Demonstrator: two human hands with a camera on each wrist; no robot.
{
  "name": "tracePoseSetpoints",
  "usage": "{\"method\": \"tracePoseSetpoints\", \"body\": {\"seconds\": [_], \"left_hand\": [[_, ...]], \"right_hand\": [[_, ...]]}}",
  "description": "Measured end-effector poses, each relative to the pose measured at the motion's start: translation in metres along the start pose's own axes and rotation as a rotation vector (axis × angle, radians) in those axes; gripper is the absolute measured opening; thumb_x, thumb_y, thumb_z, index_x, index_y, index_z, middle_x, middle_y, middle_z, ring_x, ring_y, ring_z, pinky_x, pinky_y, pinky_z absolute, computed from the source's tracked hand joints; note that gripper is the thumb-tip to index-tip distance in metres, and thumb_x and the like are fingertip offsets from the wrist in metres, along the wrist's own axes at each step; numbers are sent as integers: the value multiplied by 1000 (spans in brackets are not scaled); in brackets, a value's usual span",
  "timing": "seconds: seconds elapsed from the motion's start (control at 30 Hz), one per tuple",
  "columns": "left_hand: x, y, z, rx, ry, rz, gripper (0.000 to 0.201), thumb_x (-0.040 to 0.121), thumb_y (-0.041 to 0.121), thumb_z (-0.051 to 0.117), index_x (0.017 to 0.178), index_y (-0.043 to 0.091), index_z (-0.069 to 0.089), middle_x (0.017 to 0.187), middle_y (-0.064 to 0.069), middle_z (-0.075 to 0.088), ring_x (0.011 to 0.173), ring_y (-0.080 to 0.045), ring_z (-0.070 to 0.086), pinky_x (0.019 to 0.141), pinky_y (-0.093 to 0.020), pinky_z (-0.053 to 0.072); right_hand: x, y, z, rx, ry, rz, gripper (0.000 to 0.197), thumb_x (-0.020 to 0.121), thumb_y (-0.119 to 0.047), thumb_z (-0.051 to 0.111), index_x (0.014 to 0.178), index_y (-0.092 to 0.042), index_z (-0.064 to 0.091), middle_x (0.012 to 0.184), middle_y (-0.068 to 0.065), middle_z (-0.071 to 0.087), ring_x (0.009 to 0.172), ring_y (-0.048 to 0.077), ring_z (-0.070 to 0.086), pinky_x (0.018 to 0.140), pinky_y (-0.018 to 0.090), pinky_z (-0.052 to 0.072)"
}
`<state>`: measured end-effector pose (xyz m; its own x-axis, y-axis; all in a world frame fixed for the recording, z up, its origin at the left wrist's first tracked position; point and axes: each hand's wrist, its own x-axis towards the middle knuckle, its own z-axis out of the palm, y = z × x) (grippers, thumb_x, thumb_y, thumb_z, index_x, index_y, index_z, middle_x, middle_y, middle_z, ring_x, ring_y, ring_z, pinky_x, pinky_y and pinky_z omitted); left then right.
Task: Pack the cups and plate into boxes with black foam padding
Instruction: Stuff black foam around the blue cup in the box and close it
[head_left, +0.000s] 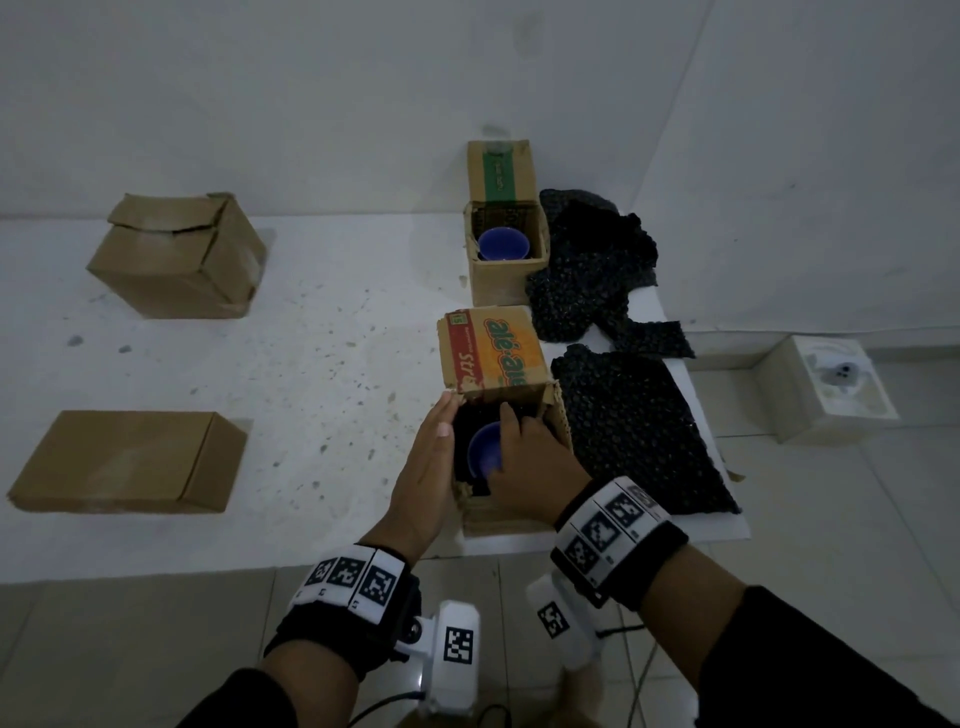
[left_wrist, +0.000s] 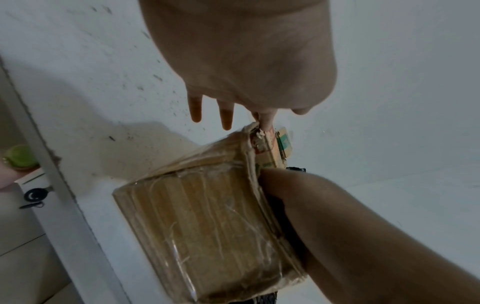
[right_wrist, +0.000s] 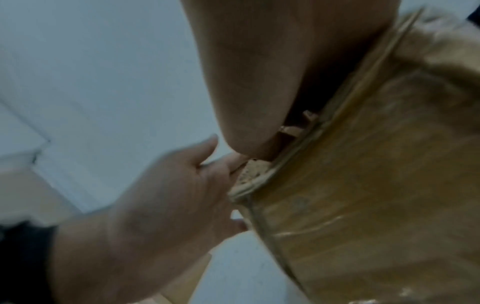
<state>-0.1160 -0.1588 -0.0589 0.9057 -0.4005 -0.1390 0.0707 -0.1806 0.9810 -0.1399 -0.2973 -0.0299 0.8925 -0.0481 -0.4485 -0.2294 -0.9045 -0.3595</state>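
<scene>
The right hand (head_left: 524, 457), fingers curled on the blue cup (head_left: 485, 451) in its foam-lined box (head_left: 498, 364), should hold this probably fragile, slippery cup by its rim, while beside that grip the flat left hand (head_left: 423, 467) steadies the box wall.

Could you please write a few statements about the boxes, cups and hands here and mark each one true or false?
1. A blue cup sits in the far open box. True.
2. The near open box holds no cup. False: a second blue cup sits inside on black foam.
3. The left hand lies flat against that box's left side. True.
4. The right hand rests on the closed flat box. False: it reaches into the near open box.
5. Loose black foam lies right of the boxes. True.
</scene>
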Motion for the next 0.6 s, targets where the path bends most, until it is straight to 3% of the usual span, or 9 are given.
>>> {"method": "tracePoseSetpoints", "body": {"seconds": [0.13,0.23,0.33,0.4,0.5,0.6], "left_hand": [[-2,4,0,33,-9,-2,46,89,50,18,134,42,25,149,22,18,140,5,15,113,-18,12],[-2,4,-1,36,-16,-11,47,89,51,18,134,41,25,148,24,18,139,5,14,116,-22,12],[-1,2,-3,28,-16,-9,47,89,52,19,135,41,25,149,23,19,140,5,15,118,-26,12],[-1,1,-3,12,-16,-9,47,89,52,20,135,42,25,149,22,21,140,4,16,118,-26,13],[-1,1,-3,4,-41,-16,48,89,52,20,136,42,25,147,26,21,138,8,16,115,-22,14],[0,2,-5,46,-62,2,51,90,52,18,139,40,23,146,28,19,133,16,15,109,-10,13]], "right_hand": [[20,-3,-4,13,-88,67,60,91,-34,45,140,-8,24,137,22,36,122,38,40,98,45,42],[27,-2,-11,1,-131,78,46,93,-33,42,128,-4,35,130,22,41,115,36,45,92,41,43],[20,-7,-7,-112,41,-38,44,93,-35,41,125,-5,43,125,17,46,114,33,47,94,40,41],[14,-10,2,-183,148,-181,49,94,-35,39,134,-7,40,138,14,43,128,33,39,106,43,31],[15,-7,8,-193,46,-198,55,97,-38,32,147,-18,24,157,0,18,145,27,12,115,49,13],[21,-5,9,-185,35,-175,53,96,-42,30,145,-21,28,156,-3,21,145,24,10,113,52,17]]}}
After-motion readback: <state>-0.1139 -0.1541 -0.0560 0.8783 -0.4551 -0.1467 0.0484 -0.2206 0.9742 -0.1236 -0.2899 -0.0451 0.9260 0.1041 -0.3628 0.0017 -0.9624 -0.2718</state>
